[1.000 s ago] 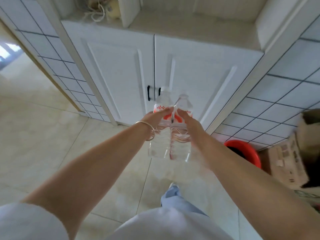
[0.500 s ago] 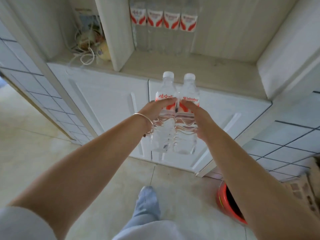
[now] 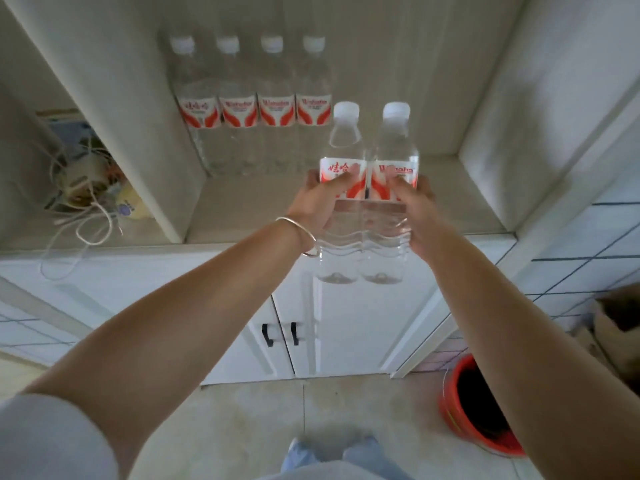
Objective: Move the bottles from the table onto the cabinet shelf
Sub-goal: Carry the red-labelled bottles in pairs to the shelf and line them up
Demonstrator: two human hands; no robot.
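Two clear water bottles with white caps and red-and-white labels are held upright side by side in the air, in front of the cabinet shelf (image 3: pixel 450 202). My left hand (image 3: pixel 320 199) grips the left bottle (image 3: pixel 341 244) at its label. My right hand (image 3: pixel 414 209) grips the right bottle (image 3: pixel 389 251) the same way. Their bases hang below the shelf's front edge. Several matching bottles (image 3: pixel 256 109) stand in a row at the back left of the shelf.
A partition (image 3: pixel 138 150) bounds the shelf on the left; beyond it lie tangled cords (image 3: pixel 83 202) and small items. White cabinet doors (image 3: pixel 346 323) with black handles sit below. A red bucket (image 3: pixel 450 414) and a cardboard box (image 3: pixel 616 320) stand on the floor at right.
Both hands have raised the two bottles and carried them closer to the shelf. The view has tilted up, so the shelf and its row of bottles now fill the upper frame.
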